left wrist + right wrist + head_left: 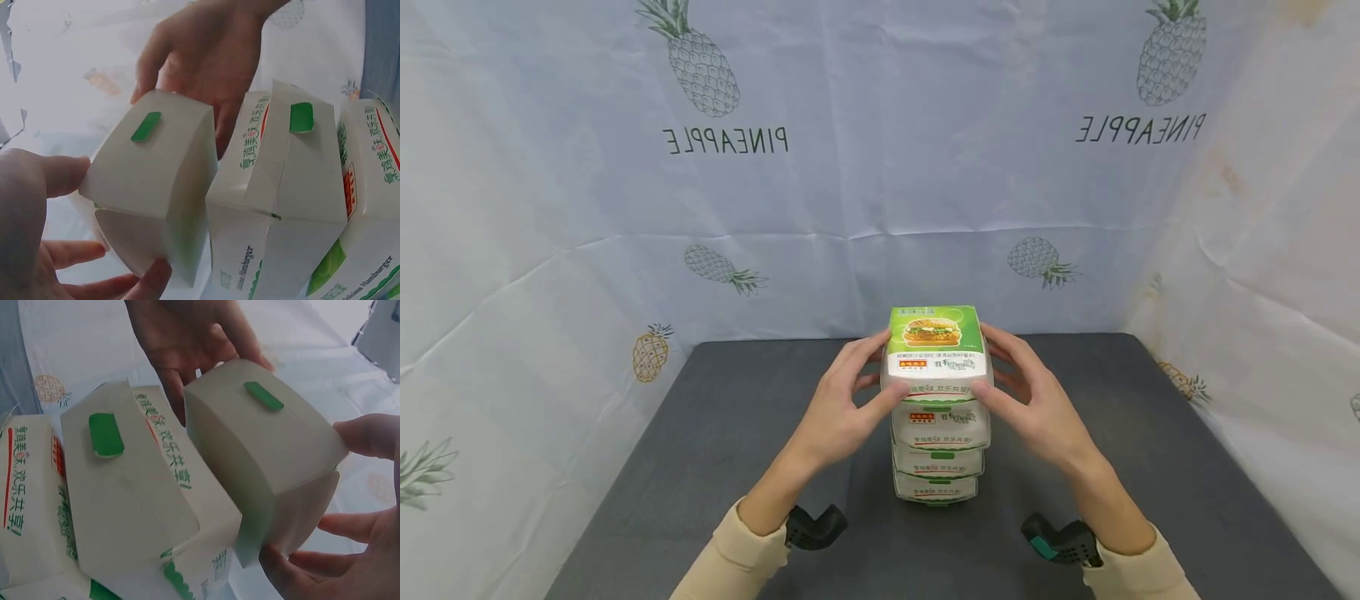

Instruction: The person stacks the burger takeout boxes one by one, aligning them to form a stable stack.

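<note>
A burger box (932, 350) with a green top and a burger picture is held between both hands, at the top of a stack. My left hand (838, 408) grips its left side, thumb at the near corner and fingers along the side. On the opposite side my right hand (1037, 408) grips it in the same way. Beneath it stand several like white boxes (938, 463), one on another. In the left wrist view the held box (150, 150) shows a plain white underside with a green tab and leans at an angle to the box below (300, 181).
The stack stands on a dark grey table (760, 433), near its middle. Behind and at both sides hangs a pale cloth (880, 167) printed with pineapples. Dark wrist cameras (816, 527) sit on both wrists, close over the table on either side of the stack.
</note>
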Motion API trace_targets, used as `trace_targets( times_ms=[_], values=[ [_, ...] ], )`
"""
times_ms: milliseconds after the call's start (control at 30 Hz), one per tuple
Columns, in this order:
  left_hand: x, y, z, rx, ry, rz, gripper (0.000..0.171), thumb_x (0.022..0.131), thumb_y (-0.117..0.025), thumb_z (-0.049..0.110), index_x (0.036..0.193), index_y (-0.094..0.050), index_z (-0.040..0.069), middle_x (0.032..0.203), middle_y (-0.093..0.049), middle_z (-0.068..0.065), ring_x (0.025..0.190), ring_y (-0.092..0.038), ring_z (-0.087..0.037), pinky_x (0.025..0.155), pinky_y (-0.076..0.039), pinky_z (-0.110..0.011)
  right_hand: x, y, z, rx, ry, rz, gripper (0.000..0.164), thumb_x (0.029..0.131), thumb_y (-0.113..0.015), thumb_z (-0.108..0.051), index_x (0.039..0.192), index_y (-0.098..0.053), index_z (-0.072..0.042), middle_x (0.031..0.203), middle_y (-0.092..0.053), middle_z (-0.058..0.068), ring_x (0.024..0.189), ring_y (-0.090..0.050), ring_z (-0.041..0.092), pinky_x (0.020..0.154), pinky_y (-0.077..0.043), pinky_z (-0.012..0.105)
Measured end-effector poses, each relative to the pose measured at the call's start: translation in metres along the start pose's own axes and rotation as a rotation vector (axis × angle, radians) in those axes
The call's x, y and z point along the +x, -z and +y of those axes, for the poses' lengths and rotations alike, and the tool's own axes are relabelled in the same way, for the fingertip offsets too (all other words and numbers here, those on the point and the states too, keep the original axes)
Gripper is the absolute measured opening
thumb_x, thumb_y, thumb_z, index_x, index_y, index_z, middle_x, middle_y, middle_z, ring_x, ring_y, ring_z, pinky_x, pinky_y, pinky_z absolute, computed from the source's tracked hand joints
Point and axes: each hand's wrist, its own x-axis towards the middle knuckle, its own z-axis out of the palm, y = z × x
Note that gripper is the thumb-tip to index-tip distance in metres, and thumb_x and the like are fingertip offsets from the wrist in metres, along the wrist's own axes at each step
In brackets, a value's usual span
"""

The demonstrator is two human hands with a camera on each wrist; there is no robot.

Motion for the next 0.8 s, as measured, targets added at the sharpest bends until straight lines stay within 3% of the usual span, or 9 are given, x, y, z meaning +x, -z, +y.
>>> trace_targets(
  times_ms=[600,800],
  values=[
    [-0.002,-0.008,-0.004,0.006,-0.008,-0.005,0.062,0.098,-0.071,0.025,0.154,-0.045,0.018,0.146,-0.044,-0.006,0.130,-0.047,-0.022,0.100,-0.050,-0.038,-0.008,0.003,0.016,0.036,0.023,-0.014,0.067,0.100,-0.060,-0.002,0.159,-0.033,-0.016,0.159,-0.034,0.005,0.142,-0.036,0.014,0.108,-0.034,0.017],
    [-0.005,-0.005,-0.004,0.015,0.014,-0.006,0.062,0.100,-0.068,0.028,0.155,-0.042,0.019,0.148,-0.043,-0.008,0.132,-0.048,-0.024,0.101,-0.049,-0.038,-0.011,0.007,0.013,0.041,0.016,-0.006,0.068,0.100,-0.059,-0.001,0.160,-0.031,-0.015,0.160,-0.032,0.010,0.145,-0.034,0.028,0.108,-0.035,0.018]
  ],
)
